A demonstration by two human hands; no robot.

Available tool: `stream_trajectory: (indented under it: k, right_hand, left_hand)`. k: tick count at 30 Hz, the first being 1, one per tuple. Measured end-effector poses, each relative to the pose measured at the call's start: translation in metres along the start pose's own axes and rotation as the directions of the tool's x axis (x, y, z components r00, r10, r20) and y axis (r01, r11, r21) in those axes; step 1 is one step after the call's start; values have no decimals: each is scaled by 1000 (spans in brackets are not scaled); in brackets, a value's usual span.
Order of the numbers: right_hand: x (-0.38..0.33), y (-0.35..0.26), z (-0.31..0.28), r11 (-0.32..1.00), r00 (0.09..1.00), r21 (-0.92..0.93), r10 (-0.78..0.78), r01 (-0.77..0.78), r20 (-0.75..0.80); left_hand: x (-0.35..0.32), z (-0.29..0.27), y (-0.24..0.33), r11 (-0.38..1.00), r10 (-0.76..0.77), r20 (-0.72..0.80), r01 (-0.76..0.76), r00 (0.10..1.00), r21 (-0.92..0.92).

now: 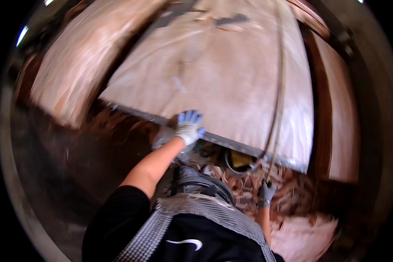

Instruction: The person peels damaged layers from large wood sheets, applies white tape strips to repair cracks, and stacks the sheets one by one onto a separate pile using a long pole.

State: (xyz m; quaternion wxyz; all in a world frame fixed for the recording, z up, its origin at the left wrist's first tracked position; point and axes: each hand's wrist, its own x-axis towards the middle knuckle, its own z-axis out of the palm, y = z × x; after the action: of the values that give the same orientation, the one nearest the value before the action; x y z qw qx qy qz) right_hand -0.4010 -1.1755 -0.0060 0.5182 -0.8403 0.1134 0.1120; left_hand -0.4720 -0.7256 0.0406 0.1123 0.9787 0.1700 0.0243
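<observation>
A large pale wood veneer sheet (222, 83) covers the table in front of me, with a dark table edge along its near side. My left hand (189, 125), in a white knit glove with blue fingers, lies flat with fingers spread at the sheet's near edge. Lower on the right, my right hand (265, 192) wears a grey glove and is closed round the near end of a long thin stick (280, 78). That stick runs away from me over the right part of the sheet. Blur hides the exact grip of the right fingers.
Veneer stacks stand to the left (87, 56) and right (343, 118). Beneath the near edge is a round bucket (240, 160) with something yellowish inside. Veneer scraps (288, 192) litter the floor, and a pale pinkish sheet (303, 238) lies at the lower right. A dark patch (232, 19) marks the sheet's far part.
</observation>
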Motion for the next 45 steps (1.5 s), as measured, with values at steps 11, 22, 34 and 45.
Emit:
stream_trajectory:
  k: [11, 22, 34, 45]
  right_hand:
    - [-12, -69, 60, 984, 979, 2, -178, 179, -97]
    - [-62, -112, 163, 966, 972, 216, -175, 139, 156]
    - [-65, -110, 193, 962, 968, 271, -106, 41, 229]
    - [-25, -88, 106, 977, 978, -34, -210, 209, -11]
  left_hand:
    - [-42, -2, -90, 998, -58, -21, 57, 998, -29]
    - [-38, -10, -98, 998, -55, 37, 53, 998, 44]
    - [-26, -24, -91, 988, -7, 193, -23, 981, 150]
    - [-21, -20, -79, 970, -90, 311, 14, 946, 241]
